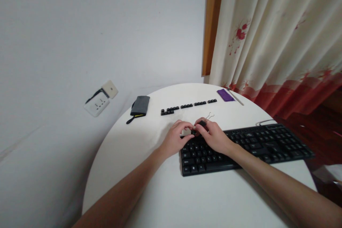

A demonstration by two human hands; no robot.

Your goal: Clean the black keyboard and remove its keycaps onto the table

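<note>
A black keyboard lies on the white round table, its upper left corner under my hands. My left hand is closed in a pinch on a small black keycap, just above the keyboard's top left edge. My right hand grips a keycap puller, its dark handle showing between the fingers. The puller's thin wire prongs stick out away from me. The right fingertips meet the left ones at the keycap, and may touch it too. Several loose black keycaps lie in short rows beyond my hands.
A grey cloth pouch with a black loop sits at the table's left back. At the right back are a folded purple cloth and a thin pale stick. The keyboard's cable curves behind it. Wall and curtain border the table.
</note>
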